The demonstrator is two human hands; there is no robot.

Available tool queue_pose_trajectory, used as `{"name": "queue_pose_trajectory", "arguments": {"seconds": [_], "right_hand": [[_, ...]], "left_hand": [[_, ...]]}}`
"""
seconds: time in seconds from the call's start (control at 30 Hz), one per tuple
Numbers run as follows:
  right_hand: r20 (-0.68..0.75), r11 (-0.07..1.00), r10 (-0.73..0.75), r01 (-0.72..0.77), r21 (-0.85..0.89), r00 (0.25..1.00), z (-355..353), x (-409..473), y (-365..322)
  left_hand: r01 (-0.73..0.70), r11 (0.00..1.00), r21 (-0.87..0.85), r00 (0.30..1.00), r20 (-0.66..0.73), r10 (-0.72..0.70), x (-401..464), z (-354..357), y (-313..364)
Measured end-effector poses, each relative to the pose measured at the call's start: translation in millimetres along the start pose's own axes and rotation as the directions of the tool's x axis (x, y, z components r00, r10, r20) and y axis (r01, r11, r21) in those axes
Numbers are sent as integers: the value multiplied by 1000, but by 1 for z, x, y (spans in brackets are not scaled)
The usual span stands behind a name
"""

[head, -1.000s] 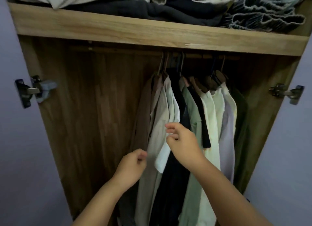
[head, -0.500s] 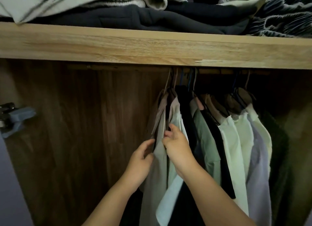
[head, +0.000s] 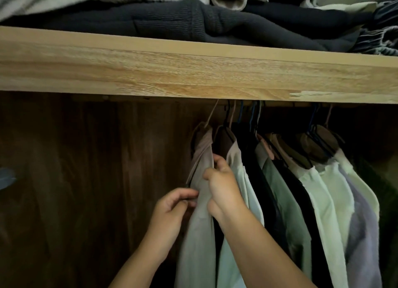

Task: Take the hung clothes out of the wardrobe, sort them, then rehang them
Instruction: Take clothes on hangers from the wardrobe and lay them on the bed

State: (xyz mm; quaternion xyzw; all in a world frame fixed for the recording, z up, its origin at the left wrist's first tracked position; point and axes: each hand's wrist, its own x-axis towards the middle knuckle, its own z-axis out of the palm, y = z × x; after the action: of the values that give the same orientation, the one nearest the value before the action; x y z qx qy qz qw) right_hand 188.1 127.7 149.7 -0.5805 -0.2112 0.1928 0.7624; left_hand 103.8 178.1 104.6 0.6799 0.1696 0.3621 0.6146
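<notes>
The clothes all hang on the rail under the wooden shelf (head: 193, 72), bunched to the right side of the wardrobe. This looks like the very start: none are out yet. The left hand (head: 172, 210) pinches the edge of the first beige shirt (head: 199, 223). The right hand (head: 224, 186) curls its fingers into the gap between that shirt and the pale green shirt (head: 239, 180) beside it. Next, I think, a hand must go up to the hanger hook (head: 212, 115) and lift it off the rail.
</notes>
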Motion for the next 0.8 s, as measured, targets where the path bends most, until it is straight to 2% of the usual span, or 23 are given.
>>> {"name": "queue_pose_trajectory", "arguments": {"seconds": [0.13,0.2,0.3,0.4,0.53,0.6,0.67,0.77,0.8], "right_hand": [[-33,988,-83,87,131,996,-2,-1,-21],[8,965,-67,62,256,998,-11,-9,-29],[106,951,-50,15,308,993,-33,-32,-32],[200,970,-31,-19,244,979,-62,-60,-33],[271,988,-13,-29,152,962,-94,-93,-36],[287,989,16,-57,137,958,-106,-109,-37],[293,988,46,-86,126,955,-119,-126,-39],[257,984,66,-106,144,964,-138,-149,-42],[238,983,73,-110,146,968,-146,-157,-42]], "left_hand": [[-166,986,-6,980,-116,164,12,-6,9],[-245,969,13,960,-133,245,18,-7,17],[-312,948,67,940,-123,318,27,-8,23],[-304,944,129,943,-100,317,46,-9,19],[-206,964,170,974,-58,218,74,-5,8],[-205,958,198,977,-9,211,86,2,3],[-275,919,282,961,56,270,93,12,-1],[-491,746,450,869,190,457,94,26,-2],[-540,696,473,840,253,479,91,30,-2]]}}
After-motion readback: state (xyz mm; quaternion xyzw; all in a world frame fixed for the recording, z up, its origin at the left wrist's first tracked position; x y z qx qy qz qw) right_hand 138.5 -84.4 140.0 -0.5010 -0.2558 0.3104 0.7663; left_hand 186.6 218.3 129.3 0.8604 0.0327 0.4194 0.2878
